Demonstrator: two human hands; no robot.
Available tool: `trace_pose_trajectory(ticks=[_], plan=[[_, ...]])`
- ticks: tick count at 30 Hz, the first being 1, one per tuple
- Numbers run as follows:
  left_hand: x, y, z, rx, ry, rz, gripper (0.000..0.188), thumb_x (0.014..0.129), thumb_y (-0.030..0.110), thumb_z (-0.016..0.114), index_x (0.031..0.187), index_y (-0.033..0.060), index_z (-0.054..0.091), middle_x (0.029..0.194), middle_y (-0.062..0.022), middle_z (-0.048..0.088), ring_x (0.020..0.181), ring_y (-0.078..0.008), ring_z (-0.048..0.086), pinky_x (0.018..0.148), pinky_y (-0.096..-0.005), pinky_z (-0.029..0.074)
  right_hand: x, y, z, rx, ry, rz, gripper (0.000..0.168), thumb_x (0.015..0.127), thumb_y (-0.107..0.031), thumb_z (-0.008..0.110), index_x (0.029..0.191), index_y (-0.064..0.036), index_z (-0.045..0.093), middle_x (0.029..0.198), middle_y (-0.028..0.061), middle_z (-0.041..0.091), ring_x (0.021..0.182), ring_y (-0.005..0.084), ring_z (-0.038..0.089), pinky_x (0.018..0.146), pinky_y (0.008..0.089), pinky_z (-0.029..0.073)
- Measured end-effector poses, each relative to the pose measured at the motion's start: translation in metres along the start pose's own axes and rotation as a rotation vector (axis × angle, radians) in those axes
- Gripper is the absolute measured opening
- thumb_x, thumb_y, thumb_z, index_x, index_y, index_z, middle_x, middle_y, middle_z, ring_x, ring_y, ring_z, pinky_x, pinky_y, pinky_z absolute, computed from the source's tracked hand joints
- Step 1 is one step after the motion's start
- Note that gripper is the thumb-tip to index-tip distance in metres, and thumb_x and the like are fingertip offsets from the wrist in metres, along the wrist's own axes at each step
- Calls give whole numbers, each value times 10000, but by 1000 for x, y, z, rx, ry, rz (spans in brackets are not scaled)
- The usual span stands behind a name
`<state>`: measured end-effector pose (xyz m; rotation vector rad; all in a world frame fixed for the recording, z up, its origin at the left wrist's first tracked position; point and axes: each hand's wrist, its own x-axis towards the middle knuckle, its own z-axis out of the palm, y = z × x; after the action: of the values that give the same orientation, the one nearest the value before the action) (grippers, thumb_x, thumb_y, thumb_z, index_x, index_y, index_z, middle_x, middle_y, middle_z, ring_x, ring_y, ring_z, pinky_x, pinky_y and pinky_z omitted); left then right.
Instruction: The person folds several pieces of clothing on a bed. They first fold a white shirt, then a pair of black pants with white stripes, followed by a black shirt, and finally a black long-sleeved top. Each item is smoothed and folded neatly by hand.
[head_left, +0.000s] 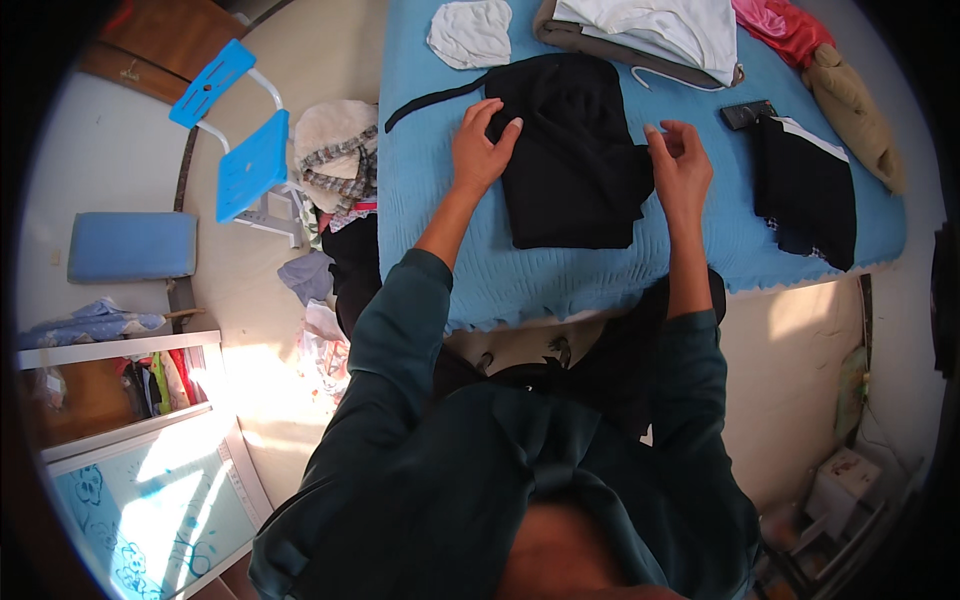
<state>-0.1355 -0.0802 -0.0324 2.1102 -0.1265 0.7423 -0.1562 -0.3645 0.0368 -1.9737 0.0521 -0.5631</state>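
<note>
A black cloth garment (566, 172) lies folded into a rough rectangle on the blue quilted bedcover (465, 277) in front of me. From its upper left a narrow black strap or tie trails out over the cover. My left hand (480, 146) rests at the garment's left edge, thumb spread from the fingers. Beside the right edge, near a cloth corner that juts out, my right hand (682, 169) is held with thumb and curled fingers apart. Whether its fingers touch that corner is hard to tell.
Beyond the garment are a white cloth (470, 34) and stacked white clothing (645, 34) with a hanger hook. At right lie a dark remote control (748, 114), a black-and-white folded garment (804, 191) and a tan garment (851, 120). A blue chair (253, 165) stands left of the bed.
</note>
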Motion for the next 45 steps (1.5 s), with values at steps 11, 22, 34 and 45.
trace_pose_trajectory(ticks=[11,22,34,45], plan=[[-8,-7,3,-52,78,-1,391,873,256,744,1173,16,670,1271,-119,645,1159,-309,636,994,-375,499,137,26,141,-574,-310,-381,393,837,-341,740,1111,-60,715,1019,173,744,1014,349,693,832,484,560],[-9,-3,8,-64,67,4,373,862,227,759,1172,35,681,1254,-109,645,1168,-277,629,1010,-356,480,174,45,12,829,224,458,210,1012,-185,500,1009,11,575,956,145,663,864,293,692,881,437,576],[13,-13,5,-151,3,-106,545,793,351,844,1234,75,679,1271,-71,607,1169,-257,615,969,-365,509,78,48,-67,-345,-83,262,843,766,-572,813,1276,62,592,986,185,652,824,237,664,717,335,547],[110,-7,39,154,-429,-74,491,730,336,895,1117,66,761,1025,-95,760,986,-238,726,887,-353,552,-85,-11,1,-244,-235,-180,240,821,-232,804,1003,-99,722,951,91,631,768,255,622,659,368,507]])
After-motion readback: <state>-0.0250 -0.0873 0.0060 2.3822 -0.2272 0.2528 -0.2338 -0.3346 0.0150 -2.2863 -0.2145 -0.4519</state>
